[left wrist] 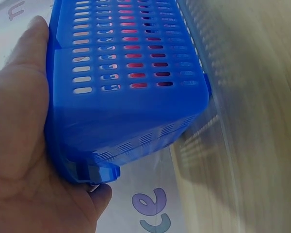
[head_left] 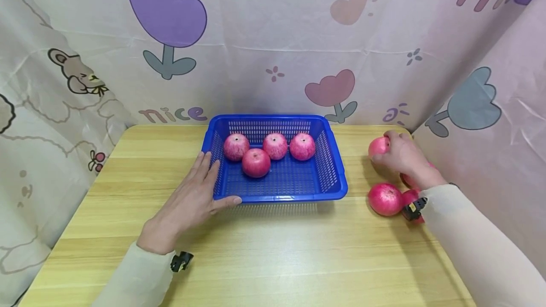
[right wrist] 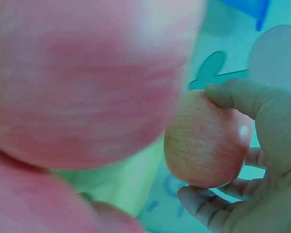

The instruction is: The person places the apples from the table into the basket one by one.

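A blue plastic basket (head_left: 279,198) stands on the table with several red apples inside, one apple (head_left: 256,163) in front of a row of others. My left hand (head_left: 194,198) rests against the basket's left front corner, fingers spread and fairly straight, thumb along the front rim. The left wrist view shows that palm beside the basket's slotted wall (left wrist: 121,97). At the right, my right hand (head_left: 403,155) grips an apple (right wrist: 206,141) between thumb and fingers. Nearer me lies a loose apple (head_left: 385,199); others are partly hidden by the right wrist.
The wooden table (head_left: 273,255) backs onto a printed curtain (head_left: 256,37), with more curtain at both sides. In the right wrist view, a large blurred apple (right wrist: 82,82) fills the upper left, close to the camera.
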Motion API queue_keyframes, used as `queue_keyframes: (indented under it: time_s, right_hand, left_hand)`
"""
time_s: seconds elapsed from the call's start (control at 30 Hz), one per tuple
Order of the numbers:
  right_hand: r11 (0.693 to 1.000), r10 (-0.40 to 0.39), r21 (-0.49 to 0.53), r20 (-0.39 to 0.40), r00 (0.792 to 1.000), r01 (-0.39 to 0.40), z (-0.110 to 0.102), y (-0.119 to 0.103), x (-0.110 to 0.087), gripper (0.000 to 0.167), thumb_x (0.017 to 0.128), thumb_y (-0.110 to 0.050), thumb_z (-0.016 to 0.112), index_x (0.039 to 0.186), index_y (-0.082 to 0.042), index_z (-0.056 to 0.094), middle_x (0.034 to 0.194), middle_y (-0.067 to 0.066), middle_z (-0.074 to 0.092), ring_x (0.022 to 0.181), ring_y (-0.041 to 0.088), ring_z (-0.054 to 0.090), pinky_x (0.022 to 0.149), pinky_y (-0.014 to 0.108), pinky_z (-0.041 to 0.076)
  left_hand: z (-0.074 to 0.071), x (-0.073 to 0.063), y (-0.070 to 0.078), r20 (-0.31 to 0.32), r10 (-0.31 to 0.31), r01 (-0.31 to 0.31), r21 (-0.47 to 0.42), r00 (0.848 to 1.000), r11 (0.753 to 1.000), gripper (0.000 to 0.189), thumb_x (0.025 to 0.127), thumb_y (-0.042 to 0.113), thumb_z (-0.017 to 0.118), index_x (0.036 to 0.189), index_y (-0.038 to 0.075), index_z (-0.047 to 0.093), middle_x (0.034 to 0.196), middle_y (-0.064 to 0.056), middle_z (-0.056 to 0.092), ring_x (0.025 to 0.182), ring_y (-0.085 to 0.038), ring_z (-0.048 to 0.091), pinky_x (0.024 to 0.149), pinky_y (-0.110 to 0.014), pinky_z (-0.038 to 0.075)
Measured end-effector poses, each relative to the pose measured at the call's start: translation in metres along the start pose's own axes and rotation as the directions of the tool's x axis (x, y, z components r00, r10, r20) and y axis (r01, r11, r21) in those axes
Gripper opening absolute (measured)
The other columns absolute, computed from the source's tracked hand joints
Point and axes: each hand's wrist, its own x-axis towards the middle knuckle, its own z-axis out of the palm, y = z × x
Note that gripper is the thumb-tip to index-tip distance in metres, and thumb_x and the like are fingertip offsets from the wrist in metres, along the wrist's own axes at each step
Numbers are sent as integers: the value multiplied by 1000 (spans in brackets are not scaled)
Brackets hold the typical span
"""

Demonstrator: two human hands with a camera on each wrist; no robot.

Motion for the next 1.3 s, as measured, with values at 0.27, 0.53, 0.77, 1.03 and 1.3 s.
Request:
queue_keyframes:
  time_s: [0.27,0.53,0.77,1.03,1.3]
  right_hand:
    - [994,-105,7,-91,990,106,-28,-36,-11,89,91,-44,77,154,4,36,137,37,43,116,53,50,88,70,54]
    - [986,-168,-9,-127,978,168,-43,-90,-28,81,90,-42,78,153,-4,43,136,30,48,118,48,50,87,68,55]
    - [962,-271,-2,-80,959,272,-42,-129,-33,74,90,-36,80,150,-5,48,141,26,53,121,45,55,90,62,57]
    - [910,-412,-76,-40,910,408,-20,-162,-29,77,84,-32,84,148,-4,52,139,25,57,122,43,59,99,61,55]
    - [867,-487,-120,3,873,484,4,-187,-28,77,82,-33,86,145,-2,54,133,23,60,119,41,61,100,56,56]
  left_hand:
    - [-2,1,2,5,-11,11,-22,1000,1000,113,96,83,44,166,-2,22,176,-25,-2,164,-41,-6,129,-64,16]
    - [-5,2,4,12,-15,15,-25,1000,1000,118,93,87,42,166,-4,21,175,-27,-1,164,-41,-7,129,-64,15]
    - [-8,1,4,21,-22,22,-17,1000,1000,117,94,85,45,166,-4,19,175,-26,-3,164,-42,-8,129,-64,13]
    - [-7,1,4,25,-25,26,-18,999,1000,120,92,87,44,166,-5,20,175,-27,-2,163,-43,-7,129,-65,14]
    - [-5,1,4,23,-27,27,-27,999,999,120,91,87,44,166,-4,21,176,-27,-1,164,-42,-7,128,-65,15]
